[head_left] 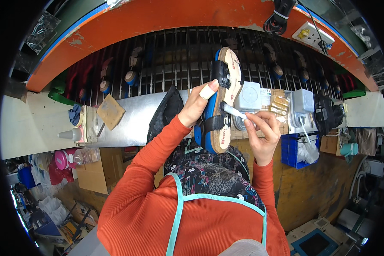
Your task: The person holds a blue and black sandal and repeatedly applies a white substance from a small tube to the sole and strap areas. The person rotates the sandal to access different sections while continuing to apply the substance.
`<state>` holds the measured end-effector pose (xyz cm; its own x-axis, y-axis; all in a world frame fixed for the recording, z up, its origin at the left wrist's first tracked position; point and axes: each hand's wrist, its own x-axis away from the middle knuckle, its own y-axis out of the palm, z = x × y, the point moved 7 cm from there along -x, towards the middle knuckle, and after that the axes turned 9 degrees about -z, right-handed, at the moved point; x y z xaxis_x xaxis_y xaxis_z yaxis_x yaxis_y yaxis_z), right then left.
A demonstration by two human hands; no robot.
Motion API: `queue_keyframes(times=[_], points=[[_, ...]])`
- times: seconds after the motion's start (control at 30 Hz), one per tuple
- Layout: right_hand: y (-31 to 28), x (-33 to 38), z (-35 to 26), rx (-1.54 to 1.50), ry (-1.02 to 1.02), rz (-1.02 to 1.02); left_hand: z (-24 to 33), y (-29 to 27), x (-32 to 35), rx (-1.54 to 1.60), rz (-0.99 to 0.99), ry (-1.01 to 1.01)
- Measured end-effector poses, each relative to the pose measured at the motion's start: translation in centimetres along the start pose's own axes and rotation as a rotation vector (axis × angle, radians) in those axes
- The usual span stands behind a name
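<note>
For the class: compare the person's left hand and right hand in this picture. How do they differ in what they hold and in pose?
The left hand grips a sandal by its edge, thumb up along the sole; the right hand pinches a small white tool in its fingertips. The left hand steadies the sandal upright, while the right hand points the tool's tip at the sandal's strap area. Both come out of orange sleeves and meet over the metal bench.

A footwear workshop, at your station on the production line.

You face a wire-rod conveyor (175, 55) carrying sandals past an orange-painted rim (158, 17); your metal counter (132, 115) holds a glue bottle (70, 135), grey boxes (248, 97) and a power strip (313, 36), with cardboard cartons (91, 170) and a blue crate (291, 150) stacked below.
</note>
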<state>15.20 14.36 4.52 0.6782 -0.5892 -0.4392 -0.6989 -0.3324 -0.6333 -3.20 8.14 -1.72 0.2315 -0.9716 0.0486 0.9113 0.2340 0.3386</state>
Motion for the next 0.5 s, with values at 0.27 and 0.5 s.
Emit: queue_keyframes(times=[0.27, 0.5], points=[[0.1, -0.5, 1.2, -0.252, 0.070, -0.175, 0.6, -0.1, -0.4, -0.051, -0.001, 0.002], [0.0, -0.2, 1.2, -0.221, 0.049, -0.214, 0.4, 0.0, -0.6, -0.067, -0.008, 0.001]])
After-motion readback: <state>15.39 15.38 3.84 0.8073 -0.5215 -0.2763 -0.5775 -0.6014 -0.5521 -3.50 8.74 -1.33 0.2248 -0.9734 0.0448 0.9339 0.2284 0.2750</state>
